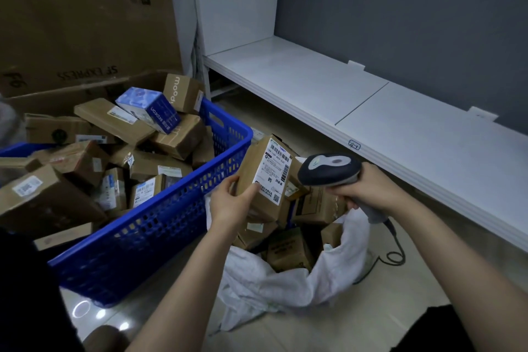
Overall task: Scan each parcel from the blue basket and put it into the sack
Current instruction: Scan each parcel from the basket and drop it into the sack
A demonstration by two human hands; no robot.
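Observation:
My left hand (pixel 233 201) grips a brown cardboard parcel (pixel 264 177) upright over the sack, its white shipping label turned towards me. My right hand (pixel 364 190) holds a dark handheld scanner (pixel 328 167) by its grip, its head close to the parcel's right side. The blue basket (pixel 160 223) stands on the floor to the left, piled with several cardboard parcels and one blue-and-white box (pixel 148 107). The white sack (pixel 285 286) lies open on the floor below my hands, with several parcels inside.
A low white shelf (pixel 371 111) runs along the grey wall on the right. A large brown carton (pixel 85 17) stands behind the basket. The scanner's cable (pixel 395 248) coils on the tiled floor beside the sack.

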